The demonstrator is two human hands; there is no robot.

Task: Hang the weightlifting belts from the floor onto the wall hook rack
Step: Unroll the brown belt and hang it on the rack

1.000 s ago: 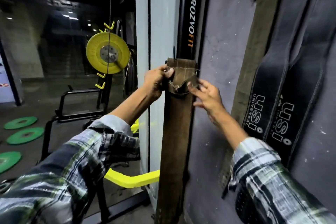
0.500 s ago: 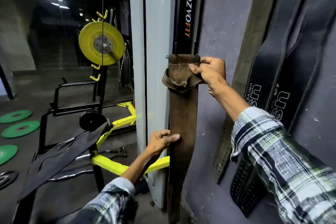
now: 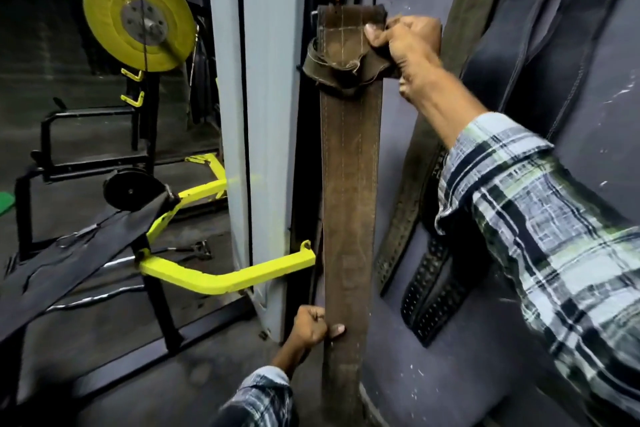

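A long brown leather belt [image 3: 349, 184] hangs straight down against the grey wall, its folded buckle end at the top. My right hand [image 3: 405, 45] grips that top end at its right edge. My left hand [image 3: 311, 324] is closed on the belt's left edge low down, thumb across its face. To the right, an olive belt [image 3: 474, 3] and black belts [image 3: 540, 17] hang on the same wall, their perforated ends [image 3: 429, 291] dangling lower. The hooks they hang from lie above the frame or behind the belts.
A white upright post [image 3: 259, 114] stands just left of the brown belt, with a yellow bar [image 3: 221, 276] jutting from its base. Further left are a black bench [image 3: 69, 260], a yellow weight plate [image 3: 138, 17] and a black rack.
My left hand slid down the belt from mid-height to near its lower end and closed on its edge. My right hand stayed on the top end. The view tilted downward.
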